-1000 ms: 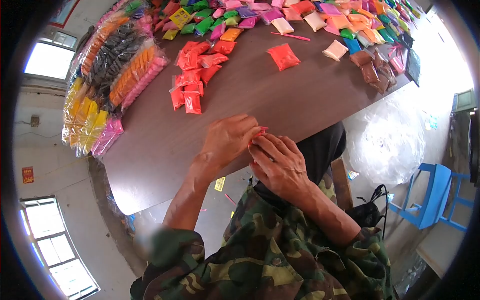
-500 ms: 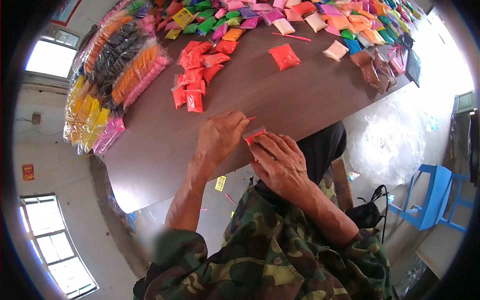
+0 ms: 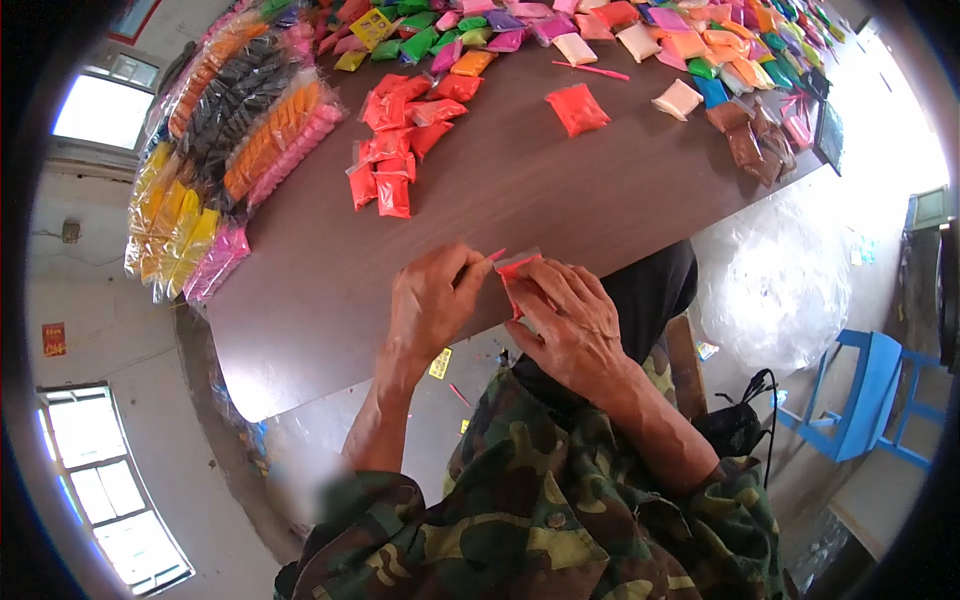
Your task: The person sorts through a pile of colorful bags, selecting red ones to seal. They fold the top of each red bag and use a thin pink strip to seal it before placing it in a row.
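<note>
Pinched in my left hand (image 3: 432, 296) is a thin pink stick (image 3: 496, 255), its tip pointing at the bag in the other hand. My right hand (image 3: 570, 325) is closed around a small red bag (image 3: 519, 275), with the bag's clear top edge facing up and left. Both hands are over the near edge of the brown table (image 3: 480, 190). Beyond them lie a cluster of red bags (image 3: 393, 190) and a single red bag (image 3: 577, 110).
Large packs of coloured bags (image 3: 210, 150) line the table's left side. Loose coloured bags (image 3: 505, 40) cover the far side, near a pink stick (image 3: 592, 71). Brown bags (image 3: 745, 148) lie at the right. A big clear plastic sack (image 3: 775, 285) and a blue stool (image 3: 862, 395) stand on the right.
My left hand has moved slightly down, still with the stick. More of the red bag shows in my right hand, which has shifted a little.
</note>
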### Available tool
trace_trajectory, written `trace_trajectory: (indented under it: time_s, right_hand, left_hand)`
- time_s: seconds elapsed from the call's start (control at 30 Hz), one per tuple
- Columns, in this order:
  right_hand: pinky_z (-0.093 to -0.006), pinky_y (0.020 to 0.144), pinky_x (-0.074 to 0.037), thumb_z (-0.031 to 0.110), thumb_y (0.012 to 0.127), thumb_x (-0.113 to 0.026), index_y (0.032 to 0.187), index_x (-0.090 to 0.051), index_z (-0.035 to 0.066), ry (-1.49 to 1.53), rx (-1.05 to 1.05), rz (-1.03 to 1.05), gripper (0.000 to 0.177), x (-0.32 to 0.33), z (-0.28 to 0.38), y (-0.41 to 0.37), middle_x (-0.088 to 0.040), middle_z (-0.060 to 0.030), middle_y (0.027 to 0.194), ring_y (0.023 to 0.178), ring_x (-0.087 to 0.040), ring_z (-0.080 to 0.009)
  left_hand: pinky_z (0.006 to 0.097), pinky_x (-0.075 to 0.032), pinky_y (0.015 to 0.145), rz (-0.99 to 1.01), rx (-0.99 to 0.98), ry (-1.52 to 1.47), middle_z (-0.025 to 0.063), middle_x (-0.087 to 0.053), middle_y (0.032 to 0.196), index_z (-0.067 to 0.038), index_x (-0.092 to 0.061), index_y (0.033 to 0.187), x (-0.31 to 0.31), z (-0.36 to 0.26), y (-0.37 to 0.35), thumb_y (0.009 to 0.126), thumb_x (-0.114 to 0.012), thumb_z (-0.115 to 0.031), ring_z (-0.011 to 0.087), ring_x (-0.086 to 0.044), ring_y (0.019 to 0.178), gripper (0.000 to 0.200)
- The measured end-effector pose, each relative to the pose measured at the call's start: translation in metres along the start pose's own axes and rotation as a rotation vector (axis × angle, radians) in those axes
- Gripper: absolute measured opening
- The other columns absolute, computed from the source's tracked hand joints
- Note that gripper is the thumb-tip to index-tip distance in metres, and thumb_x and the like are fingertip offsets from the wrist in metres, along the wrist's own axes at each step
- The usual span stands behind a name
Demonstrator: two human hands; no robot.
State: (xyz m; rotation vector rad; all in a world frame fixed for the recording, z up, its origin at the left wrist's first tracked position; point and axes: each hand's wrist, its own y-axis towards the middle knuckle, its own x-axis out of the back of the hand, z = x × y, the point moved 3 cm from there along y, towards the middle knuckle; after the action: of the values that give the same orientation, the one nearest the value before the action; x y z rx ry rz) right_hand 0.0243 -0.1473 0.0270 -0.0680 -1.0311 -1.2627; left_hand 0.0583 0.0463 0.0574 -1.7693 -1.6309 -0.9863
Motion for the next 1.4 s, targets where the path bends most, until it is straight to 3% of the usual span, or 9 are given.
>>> trace_trajectory:
  time_s: [0.17, 0.27, 0.37, 0.47, 0.7, 0.9, 1.1, 1.3, 1.4]
  right_hand:
    - [-0.0480, 0.105, -0.052, 0.011, 0.079, -0.088, 0.127, -0.070, 0.007, -0.030, 0.014, 0.024, 0.052, 0.000, 0.000, -0.003, -0.064, -0.0090, 0.132, 0.124, -0.066, -0.0312]
    - [-0.0488, 0.104, -0.052, 0.010, 0.084, -0.085, 0.130, -0.068, 0.005, -0.041, 0.023, 0.056, 0.050, 0.006, -0.001, -0.003, -0.063, -0.0115, 0.132, 0.123, -0.067, -0.0317]
    - [-0.0494, 0.102, -0.054, 0.006, 0.083, -0.085, 0.130, -0.069, 0.006, 0.020, -0.024, -0.011, 0.049, 0.007, -0.003, -0.004, -0.064, -0.0125, 0.129, 0.119, -0.069, -0.0327]
    - [-0.0484, 0.101, -0.056, 0.003, 0.082, -0.087, 0.126, -0.071, 0.007, 0.106, -0.045, -0.076, 0.047, 0.005, -0.010, -0.012, -0.065, -0.0130, 0.128, 0.118, -0.069, -0.0336]
    - [-0.0465, 0.101, -0.058, 0.004, 0.079, -0.090, 0.117, -0.075, 0.007, 0.084, 0.069, -0.111, 0.041, 0.000, -0.021, -0.020, -0.065, -0.0104, 0.126, 0.119, -0.068, -0.0335]
    - [-0.0469, 0.102, -0.057, 0.005, 0.081, -0.089, 0.117, -0.077, 0.008, 0.084, 0.054, -0.110, 0.038, 0.000, -0.019, -0.018, -0.067, -0.0091, 0.125, 0.120, -0.068, -0.0320]
    - [-0.0460, 0.101, -0.057, 0.005, 0.079, -0.089, 0.119, -0.077, 0.008, 0.080, 0.052, -0.124, 0.041, -0.001, -0.020, -0.020, -0.068, -0.0090, 0.125, 0.118, -0.069, -0.0314]
    - [-0.0453, 0.099, -0.058, 0.006, 0.080, -0.089, 0.119, -0.077, 0.008, 0.079, 0.068, -0.116, 0.041, -0.001, -0.019, -0.020, -0.069, -0.0092, 0.125, 0.118, -0.069, -0.0305]
    - [-0.0451, 0.099, -0.058, 0.006, 0.081, -0.089, 0.119, -0.077, 0.008, 0.082, 0.057, -0.142, 0.040, -0.002, -0.021, -0.023, -0.069, -0.0088, 0.126, 0.118, -0.069, -0.0301]
  left_hand:
    - [0.0459, -0.056, 0.067, -0.113, -0.038, 0.058, 0.0135, -0.074, 0.086, -0.004, -0.072, 0.092, -0.016, 0.019, -0.009, 0.100, -0.077, -0.017, 0.0351, -0.072, 0.074, 0.016]
    - [0.0381, -0.055, 0.067, -0.085, 0.039, 0.104, 0.0140, -0.076, 0.086, -0.002, -0.077, 0.097, -0.003, 0.019, -0.005, 0.100, -0.079, -0.015, 0.0231, -0.072, 0.072, 0.013]
    - [0.0355, -0.054, 0.065, -0.066, 0.073, -0.048, 0.0126, -0.075, 0.083, -0.001, -0.077, 0.096, 0.002, 0.000, -0.017, 0.101, -0.079, -0.014, 0.0187, -0.070, 0.071, 0.014]
    - [0.0421, -0.055, 0.065, -0.057, 0.015, -0.180, 0.0150, -0.074, 0.085, -0.002, -0.074, 0.094, -0.006, -0.014, -0.034, 0.098, -0.080, -0.012, 0.0316, -0.073, 0.072, 0.012]
    - [0.0447, -0.058, 0.065, -0.086, -0.158, 0.041, 0.0099, -0.075, 0.087, -0.007, -0.074, 0.095, -0.027, -0.014, -0.030, 0.098, -0.078, -0.013, 0.0337, -0.074, 0.076, 0.008]
    - [0.0459, -0.058, 0.064, -0.131, -0.175, 0.165, 0.0086, -0.074, 0.088, -0.008, -0.071, 0.093, -0.020, -0.006, -0.007, 0.100, -0.077, -0.018, 0.0342, -0.073, 0.074, 0.014]
    - [0.0470, -0.057, 0.064, -0.030, -0.236, 0.053, 0.0096, -0.072, 0.086, -0.009, -0.070, 0.092, -0.022, -0.021, -0.016, 0.100, -0.076, -0.018, 0.0355, -0.072, 0.074, 0.013]
    - [0.0453, -0.057, 0.068, -0.050, -0.180, 0.189, 0.0133, -0.074, 0.088, -0.006, -0.074, 0.096, -0.019, -0.009, 0.007, 0.098, -0.078, -0.016, 0.0353, -0.074, 0.079, 0.012]
    - [0.0472, -0.058, 0.070, 0.016, -0.206, 0.046, 0.0138, -0.074, 0.089, -0.007, -0.074, 0.097, -0.011, -0.025, 0.000, 0.100, -0.076, -0.020, 0.0371, -0.075, 0.081, 0.014]
